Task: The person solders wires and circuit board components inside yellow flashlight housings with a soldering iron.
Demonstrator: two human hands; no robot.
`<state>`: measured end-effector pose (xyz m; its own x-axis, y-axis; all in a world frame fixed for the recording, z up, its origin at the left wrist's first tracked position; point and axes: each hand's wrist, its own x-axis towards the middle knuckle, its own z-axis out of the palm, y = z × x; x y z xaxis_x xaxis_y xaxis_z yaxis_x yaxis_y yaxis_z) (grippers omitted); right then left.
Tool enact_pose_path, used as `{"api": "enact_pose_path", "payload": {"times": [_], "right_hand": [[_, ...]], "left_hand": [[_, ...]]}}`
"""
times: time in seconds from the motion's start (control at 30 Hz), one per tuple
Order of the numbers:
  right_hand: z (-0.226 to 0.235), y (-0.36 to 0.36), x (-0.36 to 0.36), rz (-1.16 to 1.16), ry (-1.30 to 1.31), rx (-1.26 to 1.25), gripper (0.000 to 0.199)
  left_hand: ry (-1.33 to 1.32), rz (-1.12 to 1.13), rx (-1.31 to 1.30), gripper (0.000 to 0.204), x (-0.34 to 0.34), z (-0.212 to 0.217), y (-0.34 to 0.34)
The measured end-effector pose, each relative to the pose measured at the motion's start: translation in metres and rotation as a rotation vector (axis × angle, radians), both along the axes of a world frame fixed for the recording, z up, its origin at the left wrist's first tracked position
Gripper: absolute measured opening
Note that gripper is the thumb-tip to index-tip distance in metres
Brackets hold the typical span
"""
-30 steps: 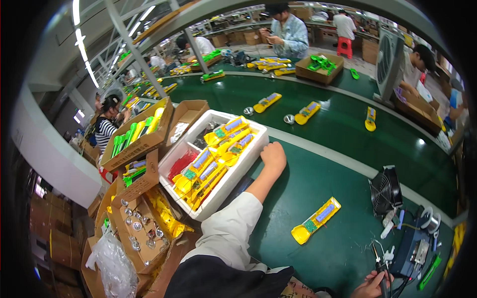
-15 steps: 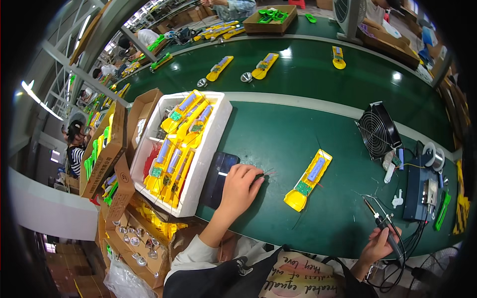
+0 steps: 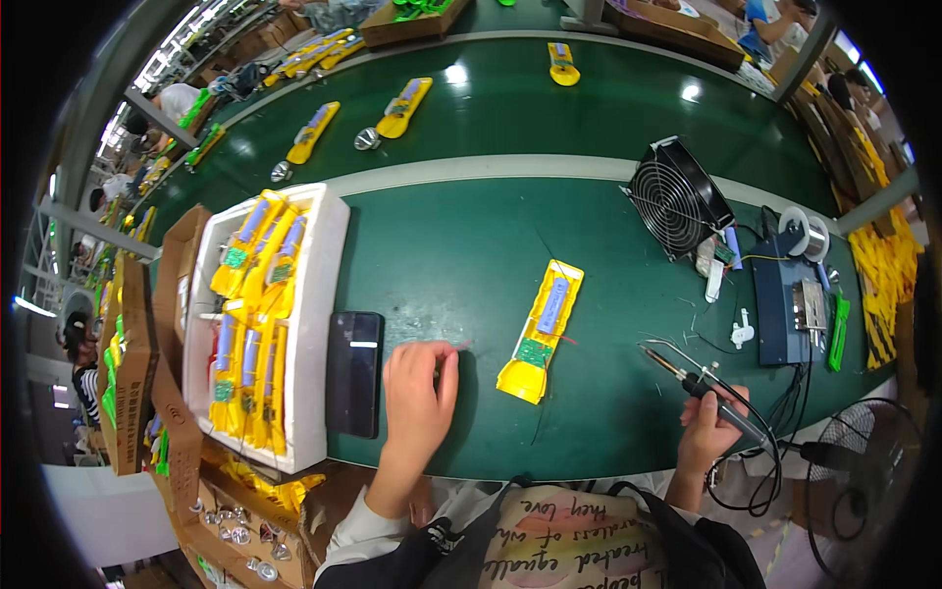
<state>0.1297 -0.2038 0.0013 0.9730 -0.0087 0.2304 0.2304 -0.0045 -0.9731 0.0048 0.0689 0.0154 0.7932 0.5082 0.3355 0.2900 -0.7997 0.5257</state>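
My left hand (image 3: 420, 393) is over the green bench beside the black phone (image 3: 355, 393), its thumb and fingers drawn together. A thin reddish strand shows by its fingertips; whether they grip it is unclear. My right hand (image 3: 703, 437) is wrapped round the dark handle of a soldering iron (image 3: 748, 424), whose tip points left, with a bent metal tube alongside. Between both hands lies a yellow casing (image 3: 523, 381), apart from them. It holds a blue cylindrical battery (image 3: 553, 304) and a green circuit board (image 3: 534, 351), with thin black and red wires sticking out.
A white foam box (image 3: 329, 285) of similar casings stands left, near a carton of reflectors (image 3: 240, 535). At right are a black fan (image 3: 677, 201), a soldering station (image 3: 777, 304), a solder spool (image 3: 809, 236) and loose cables. Beyond runs a green conveyor (image 3: 491, 108) carrying casings.
The whole view has swung right. My left hand has shifted slightly away from the phone, its fingers more bunched. My right hand has brought the soldering iron a little forward and nearer the casing.
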Motion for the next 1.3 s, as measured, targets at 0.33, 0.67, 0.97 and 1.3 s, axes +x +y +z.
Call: {"api": "enact_pose_path", "payload": {"times": [0.33, 0.67, 0.97, 1.3], "right_hand": [[0.001, 0.014, 0.006, -0.041, -0.011, -0.014, 0.014], [0.039, 0.048, -0.014, -0.011, -0.151, -0.063, 0.031], [0.027, 0.067, -0.026, 0.339, 0.017, -0.149, 0.031], [0.016, 0.065, -0.022, 0.405, 0.002, -0.153, 0.025]], "left_hand": [[-0.238, 0.189, -0.460, 0.008, 0.016, -0.016, -0.064], [-0.177, 0.235, -0.444, 0.011, 0.020, -0.021, -0.067], [-0.136, 0.216, -0.453, 0.012, 0.022, -0.020, -0.063], [-0.109, 0.220, -0.446, 0.013, 0.025, -0.019, -0.064]]}}
